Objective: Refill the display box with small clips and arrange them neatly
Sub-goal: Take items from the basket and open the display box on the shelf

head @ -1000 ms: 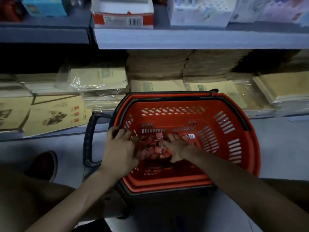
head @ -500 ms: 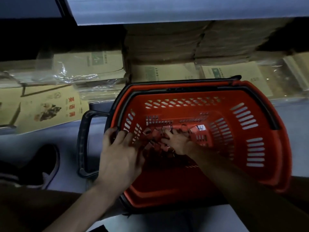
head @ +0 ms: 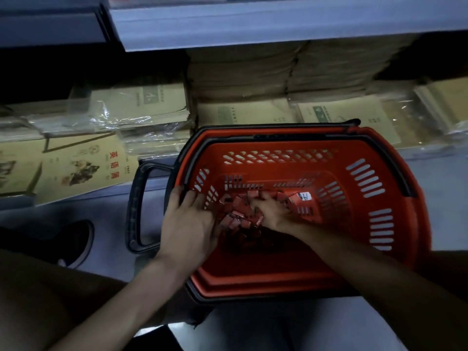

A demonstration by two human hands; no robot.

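Note:
A heap of small red clips (head: 238, 217) lies on the floor of a red plastic shopping basket (head: 374, 188). My left hand (head: 187, 221) reaches in from the left, palm down, its straight fingers spread against the basket's left inner wall and the edge of the heap. From the right, my right hand (head: 274, 212) lies on the heap with its fingertips buried among the clips, so its grip is hidden. A small red box with a white handwritten label (head: 302, 197) sits just beyond my right hand.
The basket's black handle (head: 135, 206) sticks out to the left over the grey floor. Stacks of tan wrapped notebooks (head: 141, 105) fill the low shelf behind it, under a grey shelf board (head: 253, 24). A dark shoe (head: 76, 241) is at the left.
The camera has tilted down and come closer to the basket. Both hands stay in the heap, and the right hand has turned from palm up to lying over the clips.

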